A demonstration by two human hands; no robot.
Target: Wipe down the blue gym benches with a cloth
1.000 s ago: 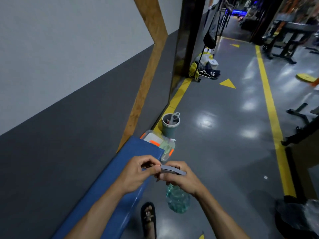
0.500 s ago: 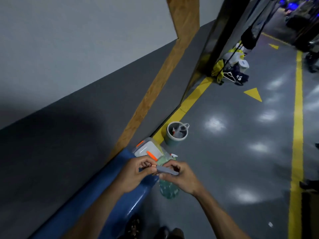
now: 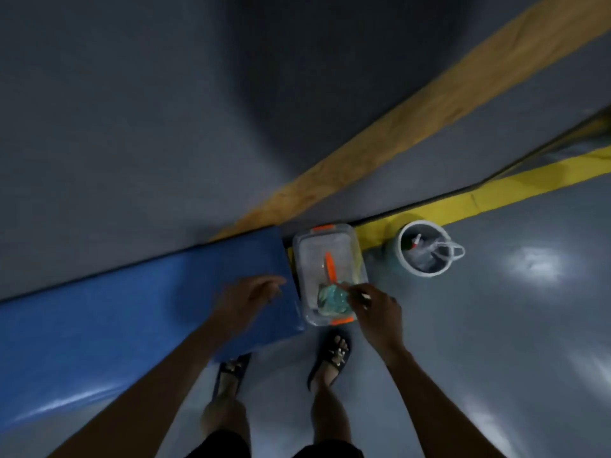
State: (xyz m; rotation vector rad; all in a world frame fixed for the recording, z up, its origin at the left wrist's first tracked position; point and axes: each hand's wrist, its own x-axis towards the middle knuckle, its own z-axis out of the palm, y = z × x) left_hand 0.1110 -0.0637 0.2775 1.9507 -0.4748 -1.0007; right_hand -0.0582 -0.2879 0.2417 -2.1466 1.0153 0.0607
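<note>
Below, we see a long blue bench [image 3: 115, 325] against the wall. At its end, a clear bin [image 3: 327, 262] holds a teal cloth [image 3: 332, 297]. Our left hand [image 3: 246, 297] hovers loosely open above the bench; our right hand [image 3: 375, 307] pinches the cloth.

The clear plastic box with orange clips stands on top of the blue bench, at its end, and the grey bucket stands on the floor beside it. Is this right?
Not quite. In the head view the clear plastic box stands on the floor, just past the end of the blue bench, not on it. The grey bucket does stand on the floor beside the box.
</note>
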